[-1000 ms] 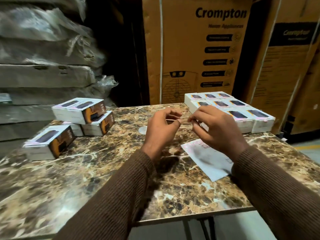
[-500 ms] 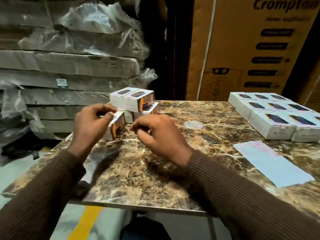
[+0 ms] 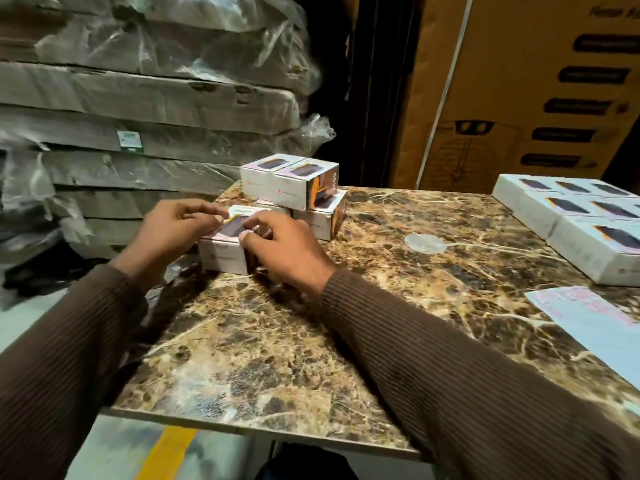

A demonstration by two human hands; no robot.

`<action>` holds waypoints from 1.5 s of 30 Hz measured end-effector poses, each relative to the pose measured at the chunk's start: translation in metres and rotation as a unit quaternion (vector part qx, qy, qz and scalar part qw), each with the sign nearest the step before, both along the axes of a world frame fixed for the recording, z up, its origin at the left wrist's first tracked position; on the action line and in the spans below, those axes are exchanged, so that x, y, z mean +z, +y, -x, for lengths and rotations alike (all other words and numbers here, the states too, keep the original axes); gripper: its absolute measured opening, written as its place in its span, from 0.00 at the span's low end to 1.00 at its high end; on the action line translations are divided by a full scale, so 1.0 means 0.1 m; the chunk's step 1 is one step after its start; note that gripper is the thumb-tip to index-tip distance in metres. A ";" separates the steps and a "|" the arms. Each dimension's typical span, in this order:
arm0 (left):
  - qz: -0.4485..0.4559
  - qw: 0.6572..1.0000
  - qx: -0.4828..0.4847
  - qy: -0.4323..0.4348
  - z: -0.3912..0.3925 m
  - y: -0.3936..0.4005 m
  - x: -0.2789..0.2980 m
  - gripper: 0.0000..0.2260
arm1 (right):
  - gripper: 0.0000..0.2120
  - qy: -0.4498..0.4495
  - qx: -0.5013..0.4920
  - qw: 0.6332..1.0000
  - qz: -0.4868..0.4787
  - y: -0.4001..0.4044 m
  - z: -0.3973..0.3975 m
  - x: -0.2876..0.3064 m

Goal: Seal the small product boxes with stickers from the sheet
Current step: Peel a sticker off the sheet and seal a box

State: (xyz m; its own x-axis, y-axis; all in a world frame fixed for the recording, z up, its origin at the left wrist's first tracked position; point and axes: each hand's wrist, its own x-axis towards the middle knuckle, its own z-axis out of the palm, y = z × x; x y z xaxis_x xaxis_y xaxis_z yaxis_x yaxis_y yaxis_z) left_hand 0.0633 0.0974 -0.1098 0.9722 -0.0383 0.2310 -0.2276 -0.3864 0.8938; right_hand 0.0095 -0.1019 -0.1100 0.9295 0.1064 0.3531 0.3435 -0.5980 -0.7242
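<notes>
Both hands moved from mid-air over the marble table (image 3: 346, 327) onto a small white box (image 3: 223, 252) at the table's left edge; camera has swung left with them since a second ago.

Left hand (image 3: 169, 230): fingers curled, thumb and forefinger tips pressed down on the box's top near its far-left edge. Not wrapped around the box, just pinching/pressing at the top face. Cannot tell if a sticker is under the fingertips, too small and blurred.

Right hand (image 3: 284, 247): fingers bent, thumb on the top near edge, other fingers draped over the box's right side. Reads as steadying the box against the table.

Box sits flat on the table, dark product picture facing up, just in front of a stack of similar boxes (image 3: 294, 188) with two boxes on its top layer.

Sticker sheet (image 3: 595, 320) lies flat at the right edge of view, well apart from both hands, pink print at its top end. Block of white boxes (image 3: 568, 216) packed side by side at far right, behind the sheet.

Behind the table: plastic-wrapped flat cartons (image 3: 138, 109) on the left, tall brown carton (image 3: 519, 91) on the right.
</notes>
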 end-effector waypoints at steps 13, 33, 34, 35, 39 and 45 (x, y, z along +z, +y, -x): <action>0.051 0.978 -0.201 -0.023 0.62 -1.43 0.32 0.05 | 0.03 -0.008 -0.075 0.997 0.014 -1.62 0.80 0.41; -0.131 0.948 -0.280 -0.075 0.54 -2.98 0.13 0.10 | 0.13 0.065 -0.132 0.987 -0.060 -3.20 1.09 0.07; -0.135 0.949 -0.268 -0.099 0.57 -2.99 0.10 0.11 | 0.14 0.058 -0.135 0.988 -0.045 -3.20 1.08 0.05; -0.136 0.949 -0.262 -0.115 0.59 -3.00 0.07 0.11 | 0.15 0.051 -0.138 0.989 -0.032 -3.20 1.07 0.04; -0.081 0.958 -0.258 -0.093 0.62 -3.01 -0.02 0.12 | 0.15 0.022 -0.155 0.988 -0.010 -3.17 1.08 0.00; -0.040 0.953 -0.222 -0.201 0.78 -3.02 0.00 0.20 | 0.15 -0.082 -0.153 0.985 -0.023 -3.13 1.16 0.05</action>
State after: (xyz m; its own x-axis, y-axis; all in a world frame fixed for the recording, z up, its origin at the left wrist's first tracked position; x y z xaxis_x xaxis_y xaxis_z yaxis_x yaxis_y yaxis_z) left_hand -0.0147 -0.2045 -0.1096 0.6903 -0.4579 0.5602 -0.7018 -0.2353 0.6724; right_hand -0.1063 -0.4147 -0.1055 0.8454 -0.1885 0.4997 0.2678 -0.6599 -0.7020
